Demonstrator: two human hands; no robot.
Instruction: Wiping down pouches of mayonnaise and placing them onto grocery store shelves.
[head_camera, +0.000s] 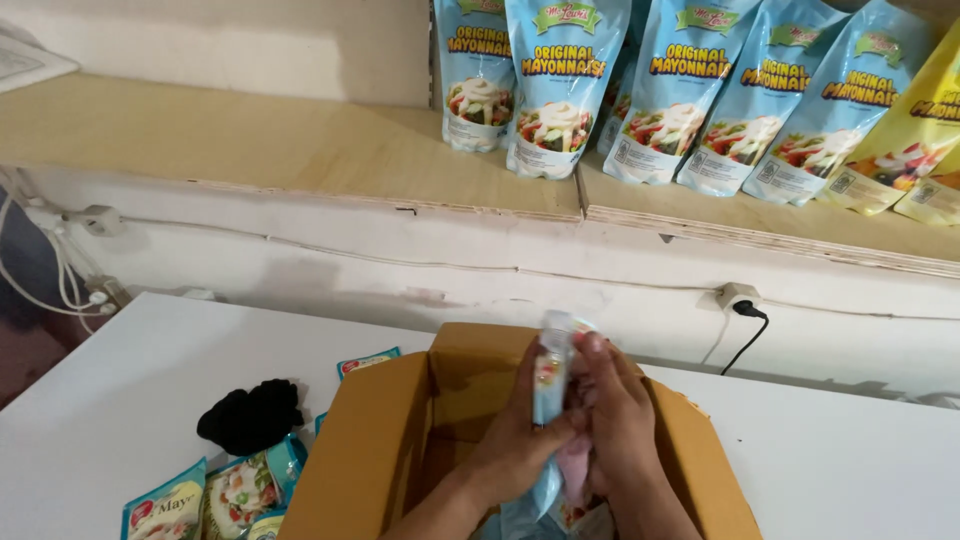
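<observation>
Two hands' fingers around upright pouch

Head camera looks down and forward, close over the cardboard box, facing the shelf.

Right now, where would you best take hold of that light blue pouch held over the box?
Probably by its flat sides around the middle, coming from left and right. The light blue pouch stands upright and edge-on above the cardboard box, and the left hand and right hand already pinch it that way.
</observation>
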